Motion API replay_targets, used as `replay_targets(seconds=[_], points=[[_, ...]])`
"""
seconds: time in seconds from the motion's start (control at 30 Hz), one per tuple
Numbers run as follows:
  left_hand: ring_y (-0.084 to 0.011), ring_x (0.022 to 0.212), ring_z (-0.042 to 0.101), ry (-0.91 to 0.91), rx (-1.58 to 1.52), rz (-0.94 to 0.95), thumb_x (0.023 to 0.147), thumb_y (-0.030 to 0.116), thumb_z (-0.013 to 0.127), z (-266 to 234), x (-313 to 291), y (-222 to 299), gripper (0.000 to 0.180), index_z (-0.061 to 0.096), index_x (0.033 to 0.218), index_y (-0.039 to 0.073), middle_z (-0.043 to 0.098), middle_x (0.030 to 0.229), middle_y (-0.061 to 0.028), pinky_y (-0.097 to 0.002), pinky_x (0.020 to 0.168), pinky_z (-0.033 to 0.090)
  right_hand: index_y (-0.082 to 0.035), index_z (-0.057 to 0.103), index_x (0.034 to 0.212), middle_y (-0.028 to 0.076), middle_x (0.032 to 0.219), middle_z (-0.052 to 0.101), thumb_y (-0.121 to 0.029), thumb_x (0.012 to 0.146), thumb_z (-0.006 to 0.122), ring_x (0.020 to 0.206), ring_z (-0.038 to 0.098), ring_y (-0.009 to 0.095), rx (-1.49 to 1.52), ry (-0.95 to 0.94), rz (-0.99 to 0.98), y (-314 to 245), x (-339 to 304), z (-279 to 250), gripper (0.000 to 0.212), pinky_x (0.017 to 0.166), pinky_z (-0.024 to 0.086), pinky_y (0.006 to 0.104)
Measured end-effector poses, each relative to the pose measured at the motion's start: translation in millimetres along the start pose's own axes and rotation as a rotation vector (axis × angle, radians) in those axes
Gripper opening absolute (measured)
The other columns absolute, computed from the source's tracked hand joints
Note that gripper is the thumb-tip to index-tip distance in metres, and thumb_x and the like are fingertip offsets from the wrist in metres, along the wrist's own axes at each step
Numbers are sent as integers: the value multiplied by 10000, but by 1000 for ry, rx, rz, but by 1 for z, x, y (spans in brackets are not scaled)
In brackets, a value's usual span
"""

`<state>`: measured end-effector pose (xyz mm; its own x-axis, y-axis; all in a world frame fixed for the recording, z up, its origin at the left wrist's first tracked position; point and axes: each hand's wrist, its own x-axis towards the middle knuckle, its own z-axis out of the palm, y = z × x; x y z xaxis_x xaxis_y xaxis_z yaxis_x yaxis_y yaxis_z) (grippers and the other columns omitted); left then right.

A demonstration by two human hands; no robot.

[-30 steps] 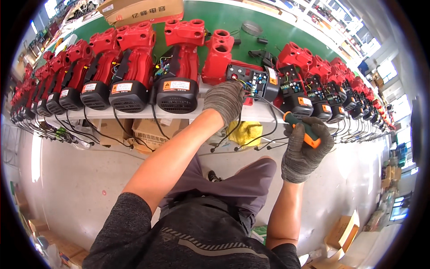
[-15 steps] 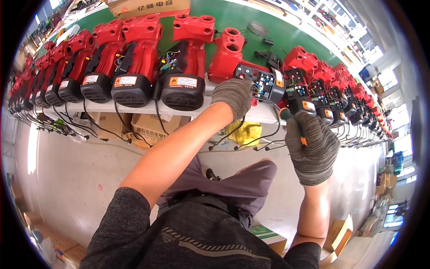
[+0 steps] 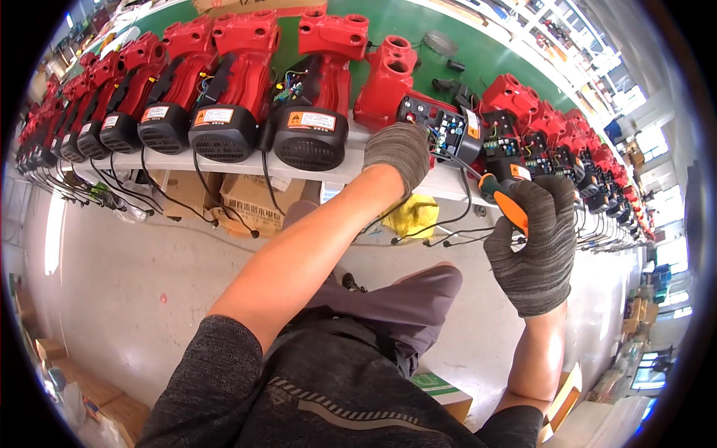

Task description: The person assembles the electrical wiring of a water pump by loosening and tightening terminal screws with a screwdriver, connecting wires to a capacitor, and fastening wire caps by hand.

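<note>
My left hand (image 3: 397, 155), in a grey knit glove, is closed against the near left side of an open control box (image 3: 467, 142). Its fingertips are hidden, so what they pinch cannot be made out. Circuit parts and thin wires show inside this box, which belongs to a red pump (image 3: 381, 86) lying on the bench. To the right, my gloved right hand (image 3: 534, 257) holds a screwdriver (image 3: 511, 212) with an orange and dark green handle between thumb and fingers. The tool's front end points up and left toward the box; its shaft is hard to see.
Red pumps with black motor covers (image 3: 310, 142) line the bench on the left. More pumps with exposed circuit boards (image 3: 504, 149) stand on the right. Black cables (image 3: 270, 187) hang off the front edge. Cardboard boxes (image 3: 250, 201) and a yellow bag (image 3: 413, 216) lie below.
My right hand's fingers have loosened and spread along the screwdriver, so more of its orange handle shows. My left hand stays at the control box. The whole view has shifted slightly.
</note>
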<state>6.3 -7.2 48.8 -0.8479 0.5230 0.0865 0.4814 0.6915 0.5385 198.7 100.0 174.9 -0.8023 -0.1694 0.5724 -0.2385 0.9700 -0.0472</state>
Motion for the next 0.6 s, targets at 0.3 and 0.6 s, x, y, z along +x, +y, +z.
replay_targets(seconds=[0.3,0.6], points=[[-378,909,676,16,7,-27,942,251,588,5,1,3,217,675,1012,65,704,942,-186,-484,809,532,-63,637,1064,153,944,662,-142,734,835,789,665,323,-52,40,-3,7,-2,2,393,628,532,418],[-377,904,680,66,15,2,916,242,601,5,3,2,208,679,992,66,708,945,-184,-485,797,536,-53,632,1080,148,927,618,-66,743,775,767,643,343,-33,71,-28,6,-17,9,367,646,529,429]])
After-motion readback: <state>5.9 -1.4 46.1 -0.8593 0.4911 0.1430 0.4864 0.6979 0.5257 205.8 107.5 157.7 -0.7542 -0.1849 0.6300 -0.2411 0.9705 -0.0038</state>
